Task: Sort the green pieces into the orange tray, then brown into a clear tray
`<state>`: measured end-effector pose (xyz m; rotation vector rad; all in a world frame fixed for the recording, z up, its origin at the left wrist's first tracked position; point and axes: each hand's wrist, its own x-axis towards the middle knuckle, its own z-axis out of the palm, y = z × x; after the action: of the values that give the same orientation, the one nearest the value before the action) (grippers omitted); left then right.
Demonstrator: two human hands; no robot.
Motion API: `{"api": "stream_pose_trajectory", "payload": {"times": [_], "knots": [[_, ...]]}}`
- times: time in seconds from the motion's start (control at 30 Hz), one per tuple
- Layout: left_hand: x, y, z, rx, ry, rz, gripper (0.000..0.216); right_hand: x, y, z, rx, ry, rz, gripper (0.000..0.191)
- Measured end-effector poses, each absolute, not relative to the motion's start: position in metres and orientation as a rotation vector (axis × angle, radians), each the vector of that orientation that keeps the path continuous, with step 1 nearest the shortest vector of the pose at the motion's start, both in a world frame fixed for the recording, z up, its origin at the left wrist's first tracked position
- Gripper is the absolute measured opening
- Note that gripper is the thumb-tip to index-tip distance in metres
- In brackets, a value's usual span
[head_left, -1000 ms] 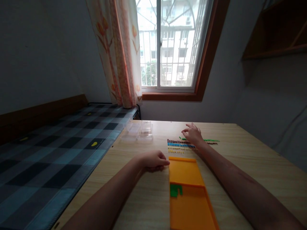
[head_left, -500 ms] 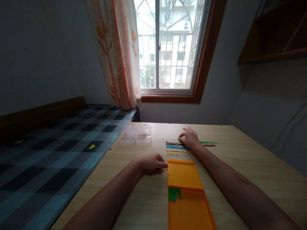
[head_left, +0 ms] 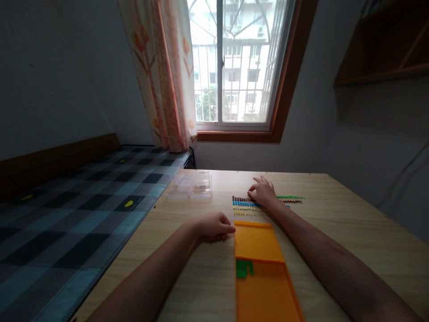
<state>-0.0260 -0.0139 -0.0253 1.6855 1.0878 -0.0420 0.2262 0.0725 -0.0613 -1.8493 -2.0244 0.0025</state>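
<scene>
R hand (head_left: 263,191) shifted L | tips pinched by pcs (head_left: 238,203) | L hand (head_left: 216,225) curled at orange tray (head_left: 256,242) | grips unclear

We are looking into dimness, daylight glaring white through the window (head_left: 243,67), walls (head_left: 56,80) lying in shadow, tabletop (head_left: 201,279) catching soft light, small pieces (head_left: 238,203) blurring, outer view stretching.

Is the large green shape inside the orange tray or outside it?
Inside: the green shape lies on the floor of the orange tray, by the divider.
</scene>
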Motion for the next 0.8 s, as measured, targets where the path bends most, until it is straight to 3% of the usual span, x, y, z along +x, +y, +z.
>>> {"api": "stream_pose_trajectory", "payload": {"times": [0.2, 0.4, 0.5, 0.67, 0.8], "knots": [[-0.026, -0.012, -0.028, 1.679, 1.059, -0.034, 0.062, 0.224, 0.061, -0.045, -1.752, -2.031, -0.016, 0.014], [-0.025, -0.011, -0.027, 1.691, 1.07, -0.063, 0.064, 0.235, 0.018, 0.031, -1.496, -2.045, -0.058, 0.02], [-0.024, -0.012, -0.026, 1.689, 1.054, -0.04, 0.066, 0.239, -0.036, 0.052, -1.12, -2.236, 0.041, 0.019], [-0.024, -0.01, -0.028, 1.693, 1.032, -0.046, 0.065, 0.24, -0.122, 0.025, -0.904, -2.624, 0.316, 0.019], [-0.024, -0.011, -0.027, 1.701, 1.051, -0.046, 0.064, 0.232, -0.143, -0.005, -0.851, -2.899, 0.246, 0.02]]}}
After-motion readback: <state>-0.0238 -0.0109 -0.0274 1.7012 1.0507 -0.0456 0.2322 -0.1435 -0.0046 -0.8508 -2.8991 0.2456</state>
